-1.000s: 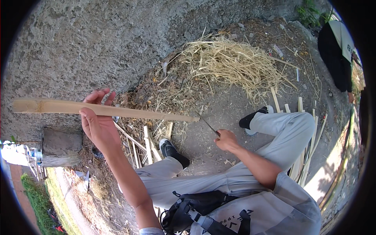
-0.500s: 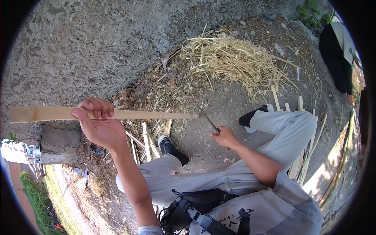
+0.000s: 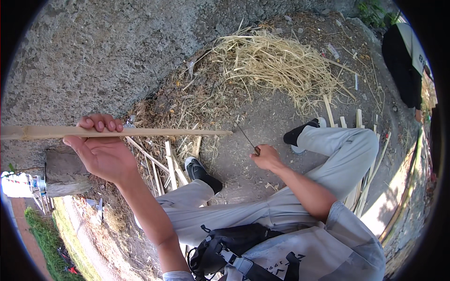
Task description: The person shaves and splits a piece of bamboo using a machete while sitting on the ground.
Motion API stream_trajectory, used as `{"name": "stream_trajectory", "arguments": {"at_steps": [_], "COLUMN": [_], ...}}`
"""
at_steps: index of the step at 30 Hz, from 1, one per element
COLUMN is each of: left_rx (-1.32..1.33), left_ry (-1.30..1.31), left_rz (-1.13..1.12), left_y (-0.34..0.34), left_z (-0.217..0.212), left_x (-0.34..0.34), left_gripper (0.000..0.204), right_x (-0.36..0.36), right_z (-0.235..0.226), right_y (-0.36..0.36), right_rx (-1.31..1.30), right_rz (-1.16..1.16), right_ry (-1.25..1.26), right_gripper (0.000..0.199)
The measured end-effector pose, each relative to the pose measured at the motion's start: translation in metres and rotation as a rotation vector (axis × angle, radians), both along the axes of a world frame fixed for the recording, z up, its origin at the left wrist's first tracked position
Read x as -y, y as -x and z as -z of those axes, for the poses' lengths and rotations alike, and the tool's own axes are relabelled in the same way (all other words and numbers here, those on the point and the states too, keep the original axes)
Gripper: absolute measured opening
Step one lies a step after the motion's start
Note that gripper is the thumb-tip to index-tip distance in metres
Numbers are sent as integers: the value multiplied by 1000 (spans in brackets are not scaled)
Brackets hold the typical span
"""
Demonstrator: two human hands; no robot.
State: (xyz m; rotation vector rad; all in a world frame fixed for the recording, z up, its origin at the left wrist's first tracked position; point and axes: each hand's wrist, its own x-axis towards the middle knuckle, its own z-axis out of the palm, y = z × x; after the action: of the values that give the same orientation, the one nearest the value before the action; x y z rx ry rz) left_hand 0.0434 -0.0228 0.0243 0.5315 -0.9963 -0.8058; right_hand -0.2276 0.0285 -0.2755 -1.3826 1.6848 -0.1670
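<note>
A: What do the hands hold?
B: The left hand [image 3: 101, 150] curls under a long bamboo strip [image 3: 122, 133], which runs level leftward. The right hand [image 3: 266, 157] is closed on a thin knife [image 3: 244, 136], its blade just right of the strip's tip.
A: And farther off?
B: Cut slats [image 3: 171, 168] by the black shoe [image 3: 201, 172], then a straw-coloured heap of shavings [image 3: 276, 65].

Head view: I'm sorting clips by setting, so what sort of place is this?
Probably an outdoor, ground-level bamboo or cane splitting spot. The person sits on bare dirt ground beside a rough concrete wall, with a heap of pale straw-like shavings and cut slats lying about.
</note>
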Motion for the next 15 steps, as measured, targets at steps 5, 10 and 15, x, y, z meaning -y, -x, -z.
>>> {"name": "stream_trajectory", "arguments": {"at_steps": [5, 10, 15], "left_rx": [177, 209, 221], "left_ry": [53, 71, 36], "left_rz": [-36, -33, 14], "left_y": [-12, -12, 7], "left_z": [5, 3, -1], "left_x": [4, 4, -2], "left_gripper": [50, 49, 49], "right_x": [1, -2, -6], "right_z": [-2, -3, -34], "right_y": [-2, 0, -7], "right_rx": [3, 11, 243], "right_rz": [8, 15, 161], "right_ry": [14, 46, 346], "right_gripper": [35, 36, 39]}}
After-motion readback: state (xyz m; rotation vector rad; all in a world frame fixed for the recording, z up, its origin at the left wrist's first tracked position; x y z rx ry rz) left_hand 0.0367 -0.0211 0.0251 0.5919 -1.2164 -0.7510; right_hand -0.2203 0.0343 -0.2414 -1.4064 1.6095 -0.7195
